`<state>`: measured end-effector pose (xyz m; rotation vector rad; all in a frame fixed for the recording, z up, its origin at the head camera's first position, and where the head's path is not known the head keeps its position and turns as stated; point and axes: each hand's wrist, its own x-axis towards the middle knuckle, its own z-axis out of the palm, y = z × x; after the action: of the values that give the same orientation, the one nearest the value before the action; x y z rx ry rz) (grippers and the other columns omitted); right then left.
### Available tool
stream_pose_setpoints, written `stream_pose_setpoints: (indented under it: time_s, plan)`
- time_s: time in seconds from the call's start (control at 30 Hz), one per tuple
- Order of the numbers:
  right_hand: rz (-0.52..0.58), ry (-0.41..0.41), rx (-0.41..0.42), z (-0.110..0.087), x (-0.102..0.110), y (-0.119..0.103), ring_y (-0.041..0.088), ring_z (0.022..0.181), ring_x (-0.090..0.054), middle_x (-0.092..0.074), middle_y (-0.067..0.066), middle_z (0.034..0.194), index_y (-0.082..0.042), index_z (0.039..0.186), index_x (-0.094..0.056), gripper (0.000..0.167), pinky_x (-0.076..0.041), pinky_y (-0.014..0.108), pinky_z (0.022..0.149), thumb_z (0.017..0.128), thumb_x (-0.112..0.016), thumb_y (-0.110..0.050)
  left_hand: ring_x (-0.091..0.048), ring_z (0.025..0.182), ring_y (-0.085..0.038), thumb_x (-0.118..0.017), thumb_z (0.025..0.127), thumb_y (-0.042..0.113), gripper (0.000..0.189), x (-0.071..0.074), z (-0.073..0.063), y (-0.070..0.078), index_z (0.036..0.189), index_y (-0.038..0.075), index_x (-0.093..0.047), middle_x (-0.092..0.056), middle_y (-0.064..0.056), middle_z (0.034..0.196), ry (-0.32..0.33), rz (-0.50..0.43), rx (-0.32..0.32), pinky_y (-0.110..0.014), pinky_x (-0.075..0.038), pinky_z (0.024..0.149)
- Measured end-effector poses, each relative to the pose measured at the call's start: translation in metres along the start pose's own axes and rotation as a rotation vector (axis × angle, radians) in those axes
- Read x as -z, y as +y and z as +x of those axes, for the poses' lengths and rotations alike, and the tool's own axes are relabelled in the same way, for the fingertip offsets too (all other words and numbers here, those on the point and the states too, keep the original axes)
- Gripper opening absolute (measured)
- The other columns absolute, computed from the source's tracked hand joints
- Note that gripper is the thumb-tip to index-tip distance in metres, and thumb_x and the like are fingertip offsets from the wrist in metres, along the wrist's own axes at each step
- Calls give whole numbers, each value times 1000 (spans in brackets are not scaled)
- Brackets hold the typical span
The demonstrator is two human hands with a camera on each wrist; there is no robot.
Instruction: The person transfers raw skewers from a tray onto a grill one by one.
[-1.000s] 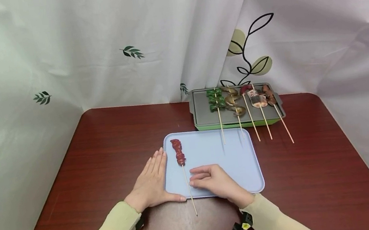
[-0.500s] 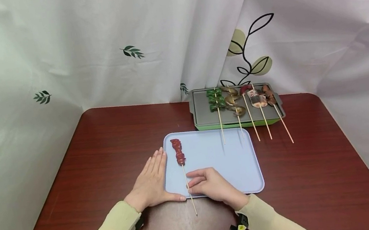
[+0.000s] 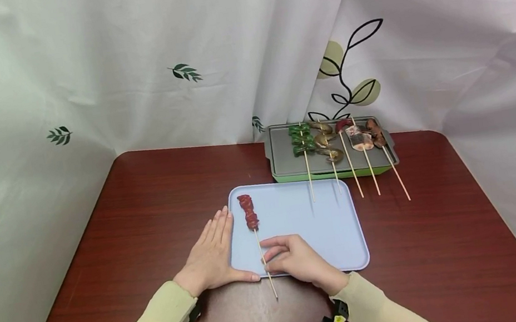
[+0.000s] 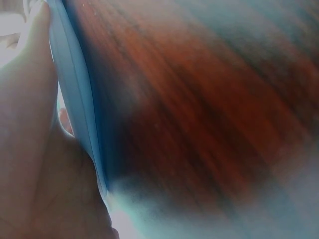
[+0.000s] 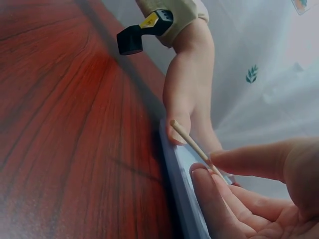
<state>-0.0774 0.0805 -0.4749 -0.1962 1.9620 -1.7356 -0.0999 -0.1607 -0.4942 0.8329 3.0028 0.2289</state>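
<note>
A blue tray (image 3: 319, 230) lies on the table, with a red meat skewer (image 3: 249, 213) along its left side. The skewer's wooden stick crosses the tray's front rim. My right hand (image 3: 295, 256) pinches that stick between thumb and fingers near the rim. In the right wrist view, the stick's blunt end (image 5: 180, 129) sticks out past the fingertips. My left hand (image 3: 209, 256) rests with straight fingers along the tray's left edge, its thumb at the front rim. The left wrist view shows this hand (image 4: 30, 149) against the tray's blue side (image 4: 75, 84).
Behind the tray stands a small green grill with a grey top (image 3: 284, 165). Several skewers lie across it, among them green pepper (image 3: 302, 140), brown curled pieces (image 3: 326, 142) and a fish-like slice (image 3: 361, 138). Their sticks overhang its front. A white curtain (image 3: 146, 60) encloses the table.
My right hand has moved left to the skewer's stick and taken hold of it. The stick's near end has shifted slightly to the right. My left hand has stayed in place.
</note>
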Motion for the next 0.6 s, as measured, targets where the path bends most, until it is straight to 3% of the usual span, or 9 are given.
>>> stream_pose_setpoints:
  time_s: [0.33,0.6]
  plan:
    - [92,0,-33,0,1,0,19,74,-70,-68,15,97,6,134,-61,50,-61,34,67,84,-72,8,-11,153,-35,-45,64,101,149,4,0,2,158,-10,-16,-14,-25,165,-15,-13,10,-46,-13,122]
    - [92,-7,-33,-1,4,1,19,75,-71,-68,15,98,6,134,-61,51,-61,35,67,84,-72,9,-17,151,-39,-53,64,98,147,7,0,3,155,-12,-22,-19,-28,163,5,-23,-5,-49,-19,121]
